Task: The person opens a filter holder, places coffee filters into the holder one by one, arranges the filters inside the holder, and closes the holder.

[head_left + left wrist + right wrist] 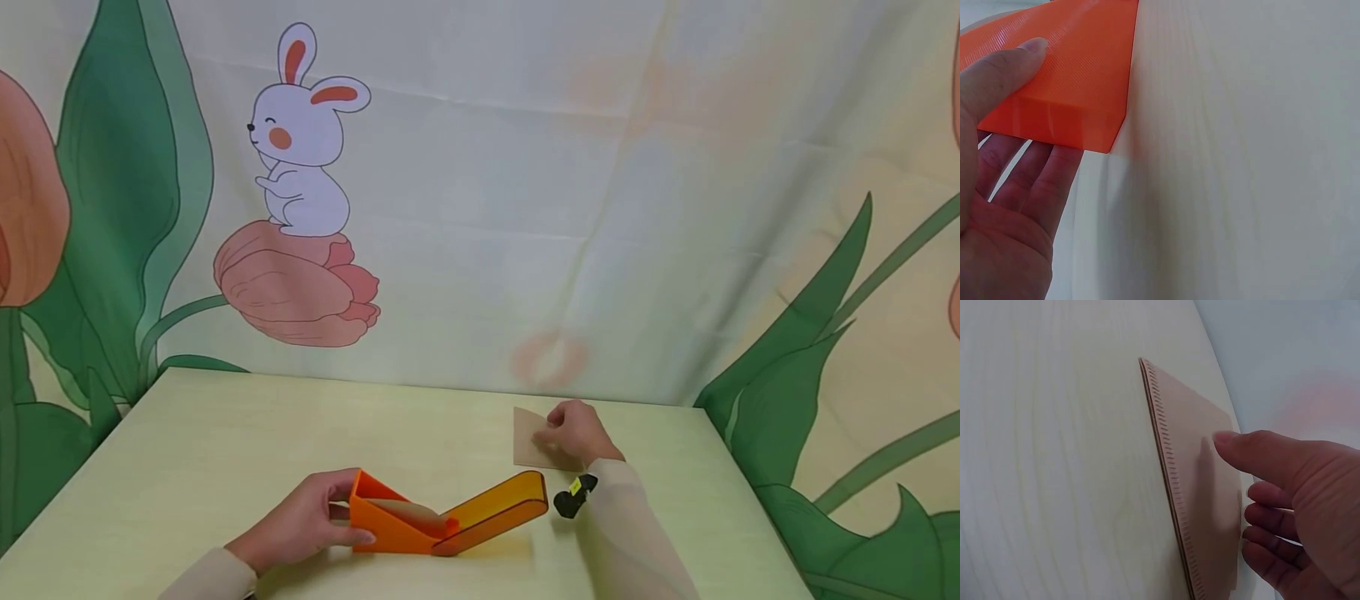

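My left hand point(303, 517) grips the closed end of an orange box point(393, 533), with the thumb along its near side and the fingers behind. The box has a translucent amber lid point(495, 510) swung out to the right. Inside sits a brown paper piece point(405, 510), partly hidden by the box wall. Toward the back of the table lies a thin stack of brown paper coffee filters point(1194, 462) with a crimped edge. My right hand point(577, 431) is over the stack's right part, its thumb above the paper and its fingers loosely bent by the far edge.
A pale wood-grain table point(262, 433) bears everything. Behind it hangs a printed cloth point(465, 208) with a rabbit and tulips. A small black device point(574, 497) with a yellow mark sits at the right wrist.
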### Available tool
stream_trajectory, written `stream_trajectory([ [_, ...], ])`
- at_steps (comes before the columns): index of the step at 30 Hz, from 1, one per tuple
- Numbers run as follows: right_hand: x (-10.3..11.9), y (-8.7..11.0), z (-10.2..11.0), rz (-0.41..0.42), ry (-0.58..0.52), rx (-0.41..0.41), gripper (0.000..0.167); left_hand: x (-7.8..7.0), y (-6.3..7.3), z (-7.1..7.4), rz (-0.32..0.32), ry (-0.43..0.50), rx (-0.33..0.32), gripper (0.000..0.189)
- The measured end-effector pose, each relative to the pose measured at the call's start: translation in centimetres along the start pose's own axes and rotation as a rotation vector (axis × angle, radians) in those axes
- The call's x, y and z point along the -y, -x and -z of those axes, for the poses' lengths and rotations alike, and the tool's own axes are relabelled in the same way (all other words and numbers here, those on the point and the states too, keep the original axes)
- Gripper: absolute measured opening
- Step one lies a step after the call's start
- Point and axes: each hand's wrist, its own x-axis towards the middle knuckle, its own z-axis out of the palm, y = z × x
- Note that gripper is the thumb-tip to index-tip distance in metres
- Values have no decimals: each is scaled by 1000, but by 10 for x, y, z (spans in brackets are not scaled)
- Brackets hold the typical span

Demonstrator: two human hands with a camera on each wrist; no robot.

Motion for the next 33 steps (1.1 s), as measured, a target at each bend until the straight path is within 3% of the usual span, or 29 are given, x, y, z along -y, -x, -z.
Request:
stream_trajectory([
  [9,-5,-3,-2,22,61,-5,50,3,0,2,-17,-2,6,48],
  [33,-7,-10,-3,-5,59,28,53,2,-1,1,-23,5,-1,48],
])
